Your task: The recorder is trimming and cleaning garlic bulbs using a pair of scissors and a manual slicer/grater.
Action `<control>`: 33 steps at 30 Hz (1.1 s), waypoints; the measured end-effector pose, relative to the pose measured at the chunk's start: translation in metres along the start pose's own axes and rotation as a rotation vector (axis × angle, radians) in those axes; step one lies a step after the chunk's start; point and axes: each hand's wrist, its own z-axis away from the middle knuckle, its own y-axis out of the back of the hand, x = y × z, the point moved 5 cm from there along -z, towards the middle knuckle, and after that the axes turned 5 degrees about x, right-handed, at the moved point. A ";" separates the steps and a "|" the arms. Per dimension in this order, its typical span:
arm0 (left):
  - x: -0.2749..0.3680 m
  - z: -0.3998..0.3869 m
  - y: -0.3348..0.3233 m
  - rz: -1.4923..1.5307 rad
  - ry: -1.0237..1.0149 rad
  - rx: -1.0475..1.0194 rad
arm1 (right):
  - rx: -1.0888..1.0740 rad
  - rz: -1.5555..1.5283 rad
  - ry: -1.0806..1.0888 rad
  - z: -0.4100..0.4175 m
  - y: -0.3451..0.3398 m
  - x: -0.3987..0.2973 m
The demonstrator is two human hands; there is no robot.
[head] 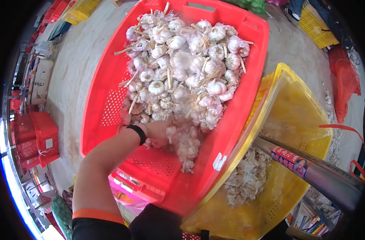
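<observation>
My left hand (159, 132) reaches into a large red plastic crate (240, 90), with a black band and a thin green band at the wrist. Its fingers are blurred and partly hidden among garlic bulbs (156, 88) at the near edge of the heap, so whether they grip one is unclear. White bulbs with dry stalks cover the crate's far and middle part. A few bulbs (188, 150) lie nearer to me, just right of the hand. The right hand is out of view.
A yellow crate (293, 114) lined with clear plastic stands on the right, holding garlic skins and stalk scraps (248, 177). Metal shears (314, 168) with a printed label reach over it. Stacked red crates (35, 139) stand at left. A person's shoe (292, 14) shows at top right.
</observation>
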 end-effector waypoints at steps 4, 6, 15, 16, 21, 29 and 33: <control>0.005 0.000 0.017 -0.626 0.003 0.165 | 0.000 -0.087 -0.012 -0.001 0.000 -0.002; -0.010 -0.003 0.001 -0.678 0.037 0.000 | -0.008 -0.073 -0.008 -0.003 0.001 -0.004; 0.050 -0.003 -0.022 -0.996 0.138 -0.141 | -0.010 -0.094 -0.058 0.000 -0.001 -0.007; 0.061 -0.012 -0.025 -0.900 0.105 -0.056 | 0.001 -0.091 -0.063 0.001 -0.001 -0.008; 0.030 -0.093 -0.082 -0.004 -0.014 0.308 | 0.002 -0.109 -0.046 -0.005 0.000 -0.002; 0.030 -0.104 -0.106 -0.246 -0.274 0.110 | 0.017 -0.134 -0.085 -0.001 -0.003 0.002; 0.028 -0.047 -0.085 0.083 -0.288 -0.158 | -0.062 -0.100 -0.127 -0.009 0.010 -0.026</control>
